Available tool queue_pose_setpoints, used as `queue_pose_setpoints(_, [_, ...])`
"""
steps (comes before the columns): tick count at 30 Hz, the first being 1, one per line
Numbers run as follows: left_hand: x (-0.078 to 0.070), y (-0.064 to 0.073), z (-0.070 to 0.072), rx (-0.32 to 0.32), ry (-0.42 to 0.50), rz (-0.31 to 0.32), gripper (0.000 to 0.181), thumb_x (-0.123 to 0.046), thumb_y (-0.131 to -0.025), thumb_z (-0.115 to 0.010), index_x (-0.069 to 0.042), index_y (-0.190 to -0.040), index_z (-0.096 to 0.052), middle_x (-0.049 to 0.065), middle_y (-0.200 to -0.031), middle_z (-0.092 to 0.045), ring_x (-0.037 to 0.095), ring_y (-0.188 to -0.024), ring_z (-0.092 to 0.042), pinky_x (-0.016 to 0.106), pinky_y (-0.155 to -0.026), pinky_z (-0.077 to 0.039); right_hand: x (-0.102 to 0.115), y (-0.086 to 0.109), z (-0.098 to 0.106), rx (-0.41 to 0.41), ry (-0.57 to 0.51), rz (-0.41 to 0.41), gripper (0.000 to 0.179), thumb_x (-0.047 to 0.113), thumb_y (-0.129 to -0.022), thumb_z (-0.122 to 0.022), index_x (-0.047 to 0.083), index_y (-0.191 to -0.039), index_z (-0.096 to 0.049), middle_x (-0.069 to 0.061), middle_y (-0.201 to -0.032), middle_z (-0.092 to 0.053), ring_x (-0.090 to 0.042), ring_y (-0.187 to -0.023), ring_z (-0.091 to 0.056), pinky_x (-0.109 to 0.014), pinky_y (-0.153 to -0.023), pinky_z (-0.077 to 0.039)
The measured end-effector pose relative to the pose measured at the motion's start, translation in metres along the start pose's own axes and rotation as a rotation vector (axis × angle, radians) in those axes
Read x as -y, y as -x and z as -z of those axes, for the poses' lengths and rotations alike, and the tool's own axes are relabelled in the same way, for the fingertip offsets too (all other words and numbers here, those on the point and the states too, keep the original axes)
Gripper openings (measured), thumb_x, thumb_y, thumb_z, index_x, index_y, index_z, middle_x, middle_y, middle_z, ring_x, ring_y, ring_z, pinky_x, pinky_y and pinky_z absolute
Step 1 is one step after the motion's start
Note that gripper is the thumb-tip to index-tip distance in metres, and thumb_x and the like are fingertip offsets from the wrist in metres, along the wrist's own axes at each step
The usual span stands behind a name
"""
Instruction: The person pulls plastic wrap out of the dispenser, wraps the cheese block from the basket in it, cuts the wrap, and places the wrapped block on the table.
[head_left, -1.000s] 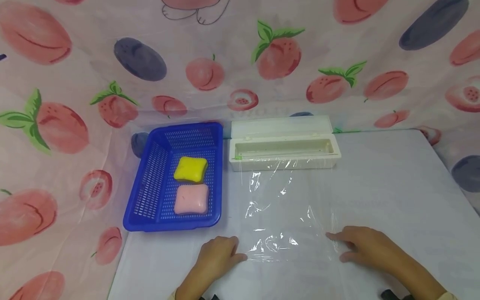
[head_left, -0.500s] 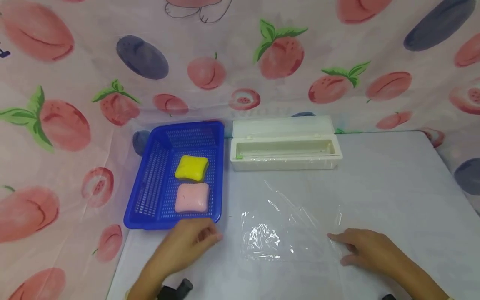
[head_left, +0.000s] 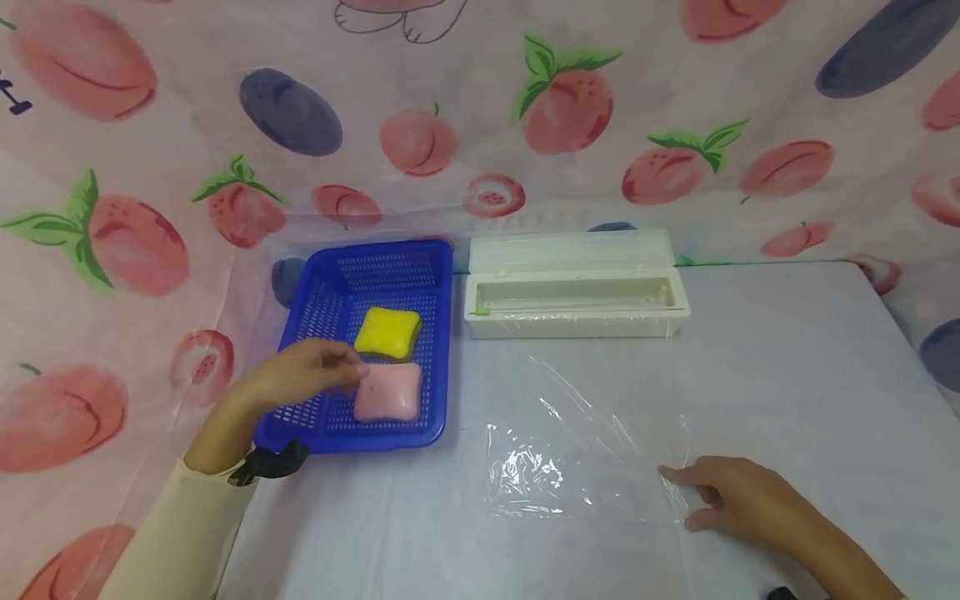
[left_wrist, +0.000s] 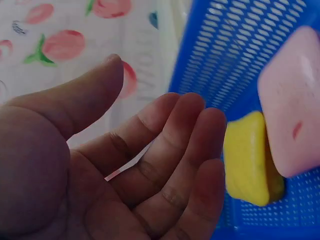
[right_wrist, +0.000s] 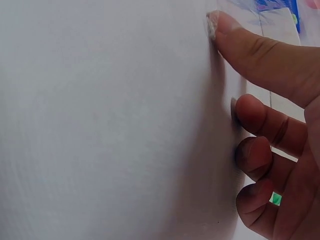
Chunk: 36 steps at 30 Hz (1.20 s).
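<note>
My left hand point(head_left: 315, 371) hovers over the blue basket point(head_left: 441, 400), fingers loosely bent and holding nothing. Its fingertips overlap the left edge of a pink soap bar point(head_left: 393, 393) in the head view. Behind that lies a yellow soap bar point(head_left: 387, 332); the left wrist view shows both bars beyond the spread thumb and fingers of the left hand point(left_wrist: 150, 165). My right hand point(head_left: 738, 500) rests at the right edge of a clear sheet of cling film point(head_left: 585, 467), index finger stretched onto it. In the right wrist view, the fingertips of the right hand point(right_wrist: 280, 135) meet the white surface.
A white cling film box point(head_left: 577, 323) stands at the back with its lid point(head_left: 573, 252) raised and a small green piece point(head_left: 482, 311) at its front rim. Film stretches forward from it over the white table point(head_left: 810, 375). A fruit-patterned cloth point(head_left: 450, 75) hangs behind.
My left hand has left the film's near left corner and moved up and left, over the basket beside the pink soap bar. The right hand stays in place on the film.
</note>
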<state>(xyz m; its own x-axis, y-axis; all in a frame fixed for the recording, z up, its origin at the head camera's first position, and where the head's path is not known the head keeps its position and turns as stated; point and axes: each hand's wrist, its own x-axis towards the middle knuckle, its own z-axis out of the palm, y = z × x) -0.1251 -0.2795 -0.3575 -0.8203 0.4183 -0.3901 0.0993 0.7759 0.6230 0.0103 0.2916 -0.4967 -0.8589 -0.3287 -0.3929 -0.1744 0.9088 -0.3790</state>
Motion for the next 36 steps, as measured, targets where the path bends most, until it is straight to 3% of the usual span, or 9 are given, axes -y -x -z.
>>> queue_pose_setpoints(4, [0.016,-0.02,0.005,0.053,0.02,0.057,0.035,-0.031,-0.103,-0.062,0.001,-0.114,-0.07,0.014,-0.101,-0.073,0.026,-0.093,-0.069,0.042,-0.087,-0.061,-0.001,0.001,-0.001,-0.007,-0.002,0.007,0.068,0.048,-0.066,-0.09,0.039,-0.13,-0.069,0.013,-0.069,-0.042,0.001,-0.062,-0.035,-0.021,-0.056,-0.03])
queue_pose_setpoints(11, [0.031,-0.043,0.01,0.107,-0.118,0.224,0.046,-0.042,-0.099,-0.065,0.001,-0.11,-0.075,0.015,-0.099,-0.074,0.03,-0.092,-0.068,0.044,-0.085,-0.061,0.001,0.0,0.001,0.009,-0.021,-0.03,0.069,0.046,-0.065,-0.091,0.037,-0.13,-0.07,0.012,-0.069,-0.044,-0.001,-0.064,-0.038,-0.022,-0.057,-0.033])
queue_pose_setpoints(20, [0.052,-0.06,-0.006,0.223,-0.014,0.404,0.054,-0.052,-0.09,-0.073,-0.001,-0.108,-0.074,0.011,-0.095,-0.072,0.024,-0.084,-0.07,0.038,-0.077,-0.062,0.001,-0.001,0.001,0.024,-0.036,-0.056,0.069,0.047,-0.064,-0.091,0.038,-0.129,-0.07,0.011,-0.069,-0.046,-0.002,-0.065,-0.04,-0.023,-0.058,-0.033])
queue_pose_setpoints(29, [0.053,-0.067,-0.011,0.262,0.026,0.379,0.034,-0.039,-0.094,-0.074,-0.005,-0.096,-0.076,0.008,-0.082,-0.074,0.023,-0.075,-0.072,0.035,-0.074,-0.062,0.001,-0.005,0.0,0.041,-0.075,-0.112,0.068,0.041,-0.062,-0.094,0.038,-0.127,-0.072,0.009,-0.07,-0.049,-0.005,-0.065,-0.043,-0.023,-0.058,-0.036])
queue_pose_setpoints(36, [0.049,-0.067,-0.009,0.262,-0.006,0.333,0.023,-0.026,-0.096,-0.072,-0.003,-0.091,-0.07,0.007,-0.076,-0.073,0.021,-0.069,-0.07,0.031,-0.069,-0.061,0.001,-0.005,0.0,0.06,-0.087,-0.145,0.068,0.042,-0.063,-0.094,0.038,-0.127,-0.071,0.008,-0.071,-0.05,-0.008,-0.066,-0.045,-0.024,-0.058,-0.037])
